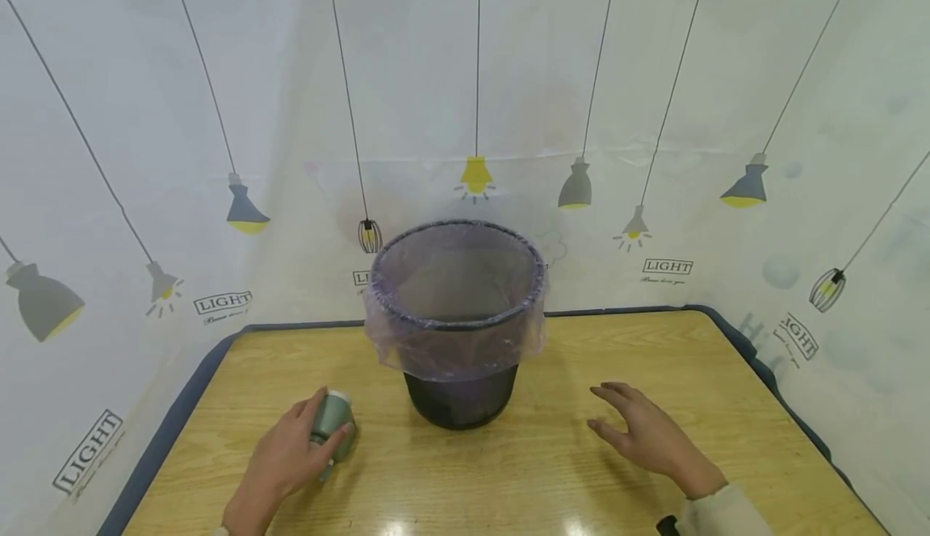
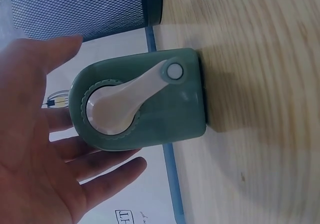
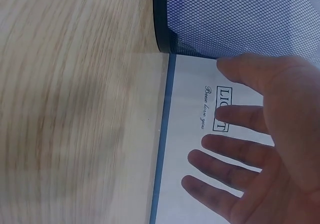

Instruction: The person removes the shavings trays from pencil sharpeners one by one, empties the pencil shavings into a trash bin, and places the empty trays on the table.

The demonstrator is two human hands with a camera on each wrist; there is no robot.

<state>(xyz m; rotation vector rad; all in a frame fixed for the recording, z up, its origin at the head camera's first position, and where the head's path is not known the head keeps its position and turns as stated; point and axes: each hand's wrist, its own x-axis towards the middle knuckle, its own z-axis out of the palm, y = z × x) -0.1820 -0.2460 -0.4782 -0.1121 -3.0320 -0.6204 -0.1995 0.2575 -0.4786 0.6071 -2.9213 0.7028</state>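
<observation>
I see smooth, softly glossy plastic on the green, white-cranked box [image 2: 165, 116]; fine mesh on the round black bin [image 1: 462, 400], its purple plastic liner [image 1: 458, 350] thin and crinkled; a yellowish wood-grain surface [image 1: 465, 479], shiny towards six o'clock.

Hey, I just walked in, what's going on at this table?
A person's left hand is open around a green device with a white crank, which stands on the table. The thumb is apart from it; whether the fingers touch it is hard to tell. The right hand is open and empty. Between the hands, farther back, stands a black mesh bin with a purple bag folded over its rim.
</observation>
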